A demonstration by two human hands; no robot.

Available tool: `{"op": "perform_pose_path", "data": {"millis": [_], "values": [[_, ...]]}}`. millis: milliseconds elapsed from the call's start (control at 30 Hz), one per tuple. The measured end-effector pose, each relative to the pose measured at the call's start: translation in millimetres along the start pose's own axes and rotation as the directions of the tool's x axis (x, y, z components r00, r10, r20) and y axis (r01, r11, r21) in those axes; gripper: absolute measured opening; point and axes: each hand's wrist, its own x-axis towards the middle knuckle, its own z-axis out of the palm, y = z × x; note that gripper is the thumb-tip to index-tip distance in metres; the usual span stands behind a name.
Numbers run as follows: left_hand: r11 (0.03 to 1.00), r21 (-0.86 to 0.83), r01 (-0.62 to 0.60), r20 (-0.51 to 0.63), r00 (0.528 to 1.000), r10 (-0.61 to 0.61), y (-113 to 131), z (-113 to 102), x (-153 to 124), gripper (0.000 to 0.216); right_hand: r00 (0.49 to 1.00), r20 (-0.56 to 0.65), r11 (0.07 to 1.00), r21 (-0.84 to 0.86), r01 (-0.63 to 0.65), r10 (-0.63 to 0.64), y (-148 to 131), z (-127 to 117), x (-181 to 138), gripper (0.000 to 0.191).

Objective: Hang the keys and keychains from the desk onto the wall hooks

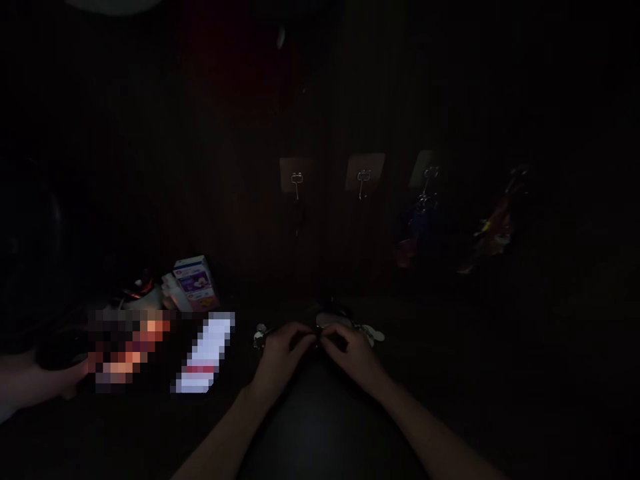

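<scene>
The scene is very dark. My left hand (283,350) and my right hand (353,353) meet at the middle of a dark surface, fingers curled together on a small bunch of keys (330,323). Pale key tags stick out to the left (260,335) and to the right (373,332) of my hands. What exactly each finger pinches is too dim to make out.
Wall hooks (297,181) (363,180) hang above, two bare, and two further right carry colourful key bunches (415,233) (495,233). A small printed box (195,280) stands at the left. Another person's hand (35,383) rests at the far left by blurred items.
</scene>
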Motion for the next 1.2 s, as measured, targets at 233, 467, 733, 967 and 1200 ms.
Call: {"op": "perform_pose_path", "data": {"millis": [233, 467, 733, 967, 1200], "values": [[0.999, 0.036, -0.021, -0.042, 0.999, 0.022, 4, -2, -1, 0.029, 0.999, -0.05, 1.0, -0.011, 0.019, -0.019, 0, 1, -1, 0.01], [0.991, -0.055, 0.125, 0.038, 0.992, -0.123, -3, 1, 3, 0.021, 0.991, -0.13, 0.999, 0.006, 0.042, -0.041, -2, -4, -1, 0.011], [0.983, -0.185, -0.014, 0.054, 0.998, 0.024, 6, -1, 2, 0.019, 0.997, -0.06, 0.99, 0.136, -0.03, 0.039, -9, -8, -2, 0.02], [0.896, -0.41, 0.17, 0.127, 0.983, -0.129, 5, -1, 4, 0.013, 0.991, -0.038, 0.958, 0.264, -0.111, 0.126, -11, -7, 0, 0.023], [0.598, -0.725, 0.34, 0.199, 0.936, -0.291, -1, -3, 6, 0.022, 0.989, -0.035, 0.939, 0.322, -0.125, 0.144, -3, -6, 1, 0.025]]}}
